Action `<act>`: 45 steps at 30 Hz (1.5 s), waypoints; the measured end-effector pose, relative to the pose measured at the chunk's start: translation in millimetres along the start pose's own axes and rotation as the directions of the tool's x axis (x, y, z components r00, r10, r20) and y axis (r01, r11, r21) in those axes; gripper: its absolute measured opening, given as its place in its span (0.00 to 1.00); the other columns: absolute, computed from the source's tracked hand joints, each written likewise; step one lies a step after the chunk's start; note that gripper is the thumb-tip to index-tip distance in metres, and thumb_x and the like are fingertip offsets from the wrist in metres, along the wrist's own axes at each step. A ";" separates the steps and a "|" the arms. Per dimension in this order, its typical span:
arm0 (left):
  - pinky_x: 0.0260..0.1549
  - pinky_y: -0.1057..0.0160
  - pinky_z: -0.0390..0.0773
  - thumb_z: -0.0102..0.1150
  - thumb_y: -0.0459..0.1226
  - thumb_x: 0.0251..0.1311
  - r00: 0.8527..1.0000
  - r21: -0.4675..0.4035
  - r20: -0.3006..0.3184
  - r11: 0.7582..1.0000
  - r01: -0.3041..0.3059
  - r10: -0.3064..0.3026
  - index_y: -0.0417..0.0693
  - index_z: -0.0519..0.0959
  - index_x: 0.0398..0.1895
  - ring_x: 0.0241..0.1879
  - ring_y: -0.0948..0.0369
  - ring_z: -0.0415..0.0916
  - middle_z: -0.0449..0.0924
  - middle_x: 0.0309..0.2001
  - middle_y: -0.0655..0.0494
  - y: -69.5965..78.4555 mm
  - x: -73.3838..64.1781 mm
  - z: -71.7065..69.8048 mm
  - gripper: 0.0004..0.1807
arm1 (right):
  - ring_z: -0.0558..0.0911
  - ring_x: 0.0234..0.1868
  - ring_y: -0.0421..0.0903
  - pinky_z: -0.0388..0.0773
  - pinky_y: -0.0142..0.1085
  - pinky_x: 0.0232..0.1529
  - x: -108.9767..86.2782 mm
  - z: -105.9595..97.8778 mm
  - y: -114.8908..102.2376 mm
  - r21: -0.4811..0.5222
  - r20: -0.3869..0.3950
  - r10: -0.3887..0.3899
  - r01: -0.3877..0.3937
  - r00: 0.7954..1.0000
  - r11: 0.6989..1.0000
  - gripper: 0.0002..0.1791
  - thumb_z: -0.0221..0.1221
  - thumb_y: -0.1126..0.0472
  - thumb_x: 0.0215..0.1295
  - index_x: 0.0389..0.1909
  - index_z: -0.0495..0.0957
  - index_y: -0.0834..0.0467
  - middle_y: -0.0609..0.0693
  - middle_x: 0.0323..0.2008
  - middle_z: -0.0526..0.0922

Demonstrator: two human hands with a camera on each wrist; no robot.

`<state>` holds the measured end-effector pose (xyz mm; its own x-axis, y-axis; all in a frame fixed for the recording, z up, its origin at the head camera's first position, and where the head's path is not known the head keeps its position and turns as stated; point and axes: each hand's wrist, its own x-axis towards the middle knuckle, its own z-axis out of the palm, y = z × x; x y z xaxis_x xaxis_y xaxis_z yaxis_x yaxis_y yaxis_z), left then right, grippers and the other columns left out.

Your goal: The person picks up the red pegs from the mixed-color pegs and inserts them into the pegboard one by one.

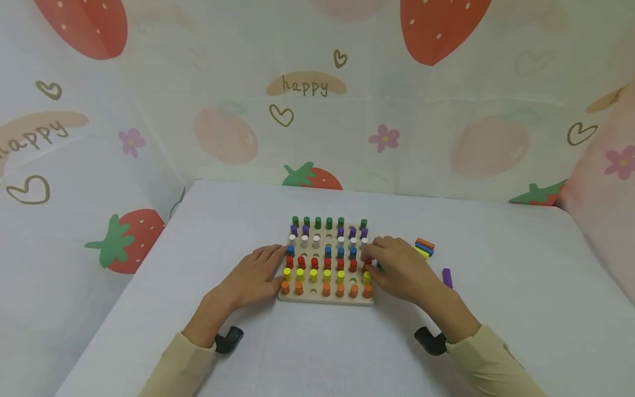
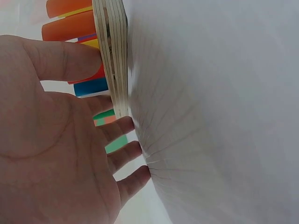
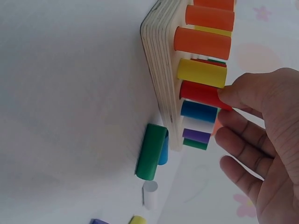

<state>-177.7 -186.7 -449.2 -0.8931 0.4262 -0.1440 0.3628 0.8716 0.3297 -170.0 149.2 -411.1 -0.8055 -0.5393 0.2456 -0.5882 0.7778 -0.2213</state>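
Note:
A wooden pegboard (image 1: 324,301) holds rows of coloured pegs in green, purple, white, blue, red, yellow and orange; a few holes show bare. My right hand (image 1: 404,269) is at its right edge, where thumb and fingertips pinch the top of a red peg (image 3: 200,94) that stands in the board. A yellow peg (image 3: 202,73) and a blue peg (image 3: 199,111) flank it. On the left side my left hand (image 1: 255,278) lies against the board's edge, its fingers extended and its thumb (image 2: 77,60) at the side of the board. The left fingertips touch the tabletop.
Loose pegs lie right of the board: a green peg (image 3: 152,151), a white peg (image 3: 150,195), an orange peg (image 1: 425,242) and a purple peg (image 1: 447,278) among them. A strawberry-print curtain (image 1: 317,132) encloses the white table (image 1: 238,209).

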 end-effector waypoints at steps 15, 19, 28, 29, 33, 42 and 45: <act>0.81 0.33 0.57 0.47 0.46 0.73 1.000 0.007 -0.001 1.000 -0.005 0.005 0.42 0.57 0.84 0.82 0.40 0.55 0.59 0.83 0.41 3.9 1.4 -1.7 0.39 | 0.85 0.41 0.46 0.86 0.47 0.52 -2.8 0.6 2.2 -0.009 -0.024 -0.003 0.003 1.000 1.000 0.07 0.73 0.62 0.63 0.41 0.87 0.52 0.47 0.39 0.89; 0.81 0.34 0.58 0.46 0.46 0.73 1.000 0.017 0.002 1.000 -0.002 0.002 0.42 0.56 0.84 0.83 0.40 0.55 0.59 0.83 0.42 1.7 1.3 -1.2 0.39 | 0.85 0.41 0.46 0.86 0.47 0.52 -2.9 1.7 3.2 -0.027 -0.030 -0.011 0.010 0.999 1.000 0.07 0.73 0.62 0.63 0.41 0.87 0.52 0.46 0.38 0.88; 0.81 0.34 0.58 0.47 0.47 0.73 1.000 0.009 0.010 1.000 -0.005 0.005 0.42 0.56 0.84 0.83 0.40 0.55 0.59 0.83 0.42 2.0 1.5 0.0 0.39 | 0.85 0.44 0.46 0.85 0.46 0.53 -5.5 2.8 1.7 -0.028 0.003 0.032 -0.032 0.999 0.999 0.09 0.73 0.60 0.64 0.44 0.87 0.51 0.46 0.40 0.88; 0.81 0.34 0.58 0.47 0.47 0.73 1.000 0.008 0.009 1.000 -0.007 0.006 0.42 0.56 0.84 0.83 0.40 0.55 0.59 0.83 0.41 2.3 1.4 0.0 0.39 | 0.85 0.44 0.46 0.85 0.47 0.54 -5.6 2.5 1.1 -0.027 0.006 0.034 -0.034 0.999 0.999 0.09 0.73 0.60 0.64 0.45 0.87 0.51 0.46 0.40 0.89; 0.81 0.34 0.58 0.47 0.46 0.72 1.000 0.006 0.004 1.000 -0.002 0.002 0.42 0.57 0.84 0.82 0.40 0.55 0.59 0.83 0.41 3.1 0.8 -0.9 0.39 | 0.85 0.44 0.47 0.86 0.48 0.54 -6.6 1.5 0.2 -0.034 0.001 0.033 -0.033 0.999 0.999 0.11 0.73 0.60 0.64 0.46 0.87 0.51 0.47 0.41 0.89; 0.80 0.33 0.59 0.47 0.45 0.72 1.000 0.007 -0.002 1.000 -0.007 0.007 0.42 0.58 0.83 0.82 0.40 0.57 0.60 0.82 0.41 2.0 1.0 -1.3 0.39 | 0.85 0.44 0.47 0.87 0.43 0.49 -17.2 0.2 3.3 -0.051 -0.015 0.085 -0.086 0.996 0.995 0.11 0.71 0.58 0.66 0.48 0.88 0.52 0.48 0.44 0.89; 0.80 0.33 0.59 0.47 0.46 0.72 1.000 0.009 0.001 1.000 -0.004 0.004 0.42 0.57 0.84 0.82 0.40 0.56 0.59 0.82 0.41 -0.1 0.0 -0.3 0.39 | 0.85 0.43 0.46 0.87 0.41 0.46 -22.8 1.4 6.8 -0.062 -0.034 0.086 -0.088 0.996 0.994 0.12 0.70 0.59 0.66 0.49 0.87 0.53 0.49 0.43 0.89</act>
<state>-177.8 -186.8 -449.0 -0.8915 0.4295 -0.1437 0.3683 0.8722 0.3219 -155.8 166.3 -419.5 -0.8501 -0.4591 0.2580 -0.5095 0.8408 -0.1828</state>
